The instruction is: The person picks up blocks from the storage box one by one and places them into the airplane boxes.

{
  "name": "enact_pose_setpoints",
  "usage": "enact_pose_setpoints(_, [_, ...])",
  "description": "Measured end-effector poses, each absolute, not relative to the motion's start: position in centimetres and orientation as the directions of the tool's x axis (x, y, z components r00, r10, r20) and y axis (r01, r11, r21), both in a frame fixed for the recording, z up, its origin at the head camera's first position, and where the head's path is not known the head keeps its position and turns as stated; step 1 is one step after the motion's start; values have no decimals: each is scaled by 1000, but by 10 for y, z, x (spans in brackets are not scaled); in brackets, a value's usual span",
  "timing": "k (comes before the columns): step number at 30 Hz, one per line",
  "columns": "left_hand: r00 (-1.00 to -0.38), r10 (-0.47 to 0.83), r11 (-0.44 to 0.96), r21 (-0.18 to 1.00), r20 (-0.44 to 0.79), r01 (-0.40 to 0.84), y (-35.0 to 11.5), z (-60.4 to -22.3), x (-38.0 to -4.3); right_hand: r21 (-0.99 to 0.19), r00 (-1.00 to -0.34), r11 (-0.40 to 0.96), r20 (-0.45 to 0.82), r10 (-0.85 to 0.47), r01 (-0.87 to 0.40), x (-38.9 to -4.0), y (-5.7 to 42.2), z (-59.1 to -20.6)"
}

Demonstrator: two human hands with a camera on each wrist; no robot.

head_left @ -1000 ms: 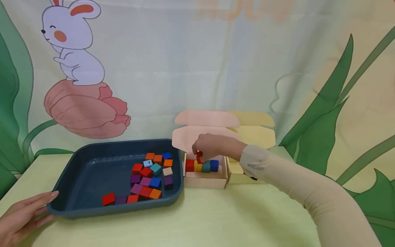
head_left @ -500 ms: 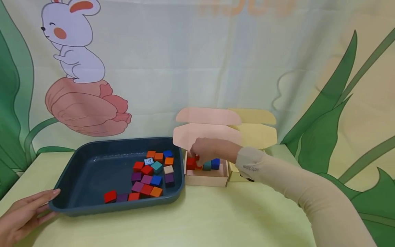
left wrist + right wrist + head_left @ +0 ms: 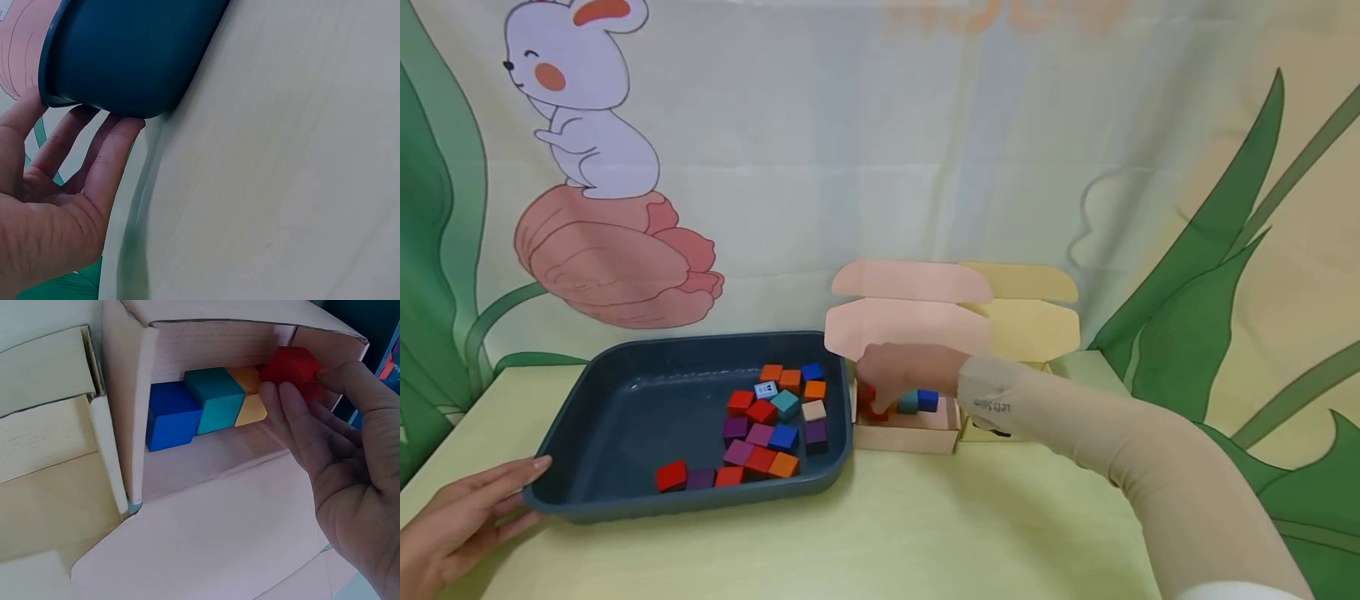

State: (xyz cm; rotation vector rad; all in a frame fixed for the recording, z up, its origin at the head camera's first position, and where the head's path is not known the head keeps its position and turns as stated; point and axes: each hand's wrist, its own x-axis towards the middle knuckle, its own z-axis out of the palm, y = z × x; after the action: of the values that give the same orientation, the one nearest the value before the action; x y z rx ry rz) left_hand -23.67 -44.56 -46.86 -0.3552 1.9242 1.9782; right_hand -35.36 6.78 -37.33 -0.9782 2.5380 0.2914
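Red block (image 3: 290, 365) in the right-wrist view, pinched between your right hand's (image 3: 353, 487) thumb and fingers, at the pink box (image 3: 122, 394), right by the yellow block (image 3: 251, 411), with the teal block (image 3: 215, 399) and blue block (image 3: 174, 417) lined up beyond! Over to the left-wrist view: your left hand (image 3: 59, 200) grips the tray (image 3: 125, 50) at its rim. Head view: loose blocks (image 3: 762, 411) crowd the tray's right half, and the yellow box (image 3: 1033, 329) stands beside the pink one.
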Motion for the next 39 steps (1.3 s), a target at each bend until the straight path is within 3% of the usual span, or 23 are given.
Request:
enact_pose_setpoints(28, [-908,83,-14,911,-410,-413,-440,-464,-233,-40,-724,790,-376,-579,-611,-338,84,-373])
enact_pose_setpoints(39, [-922,78,-40,923,-379,-382,-439,-466,-233,-64,-795,819,-208,-570,-571,-334,75,-393])
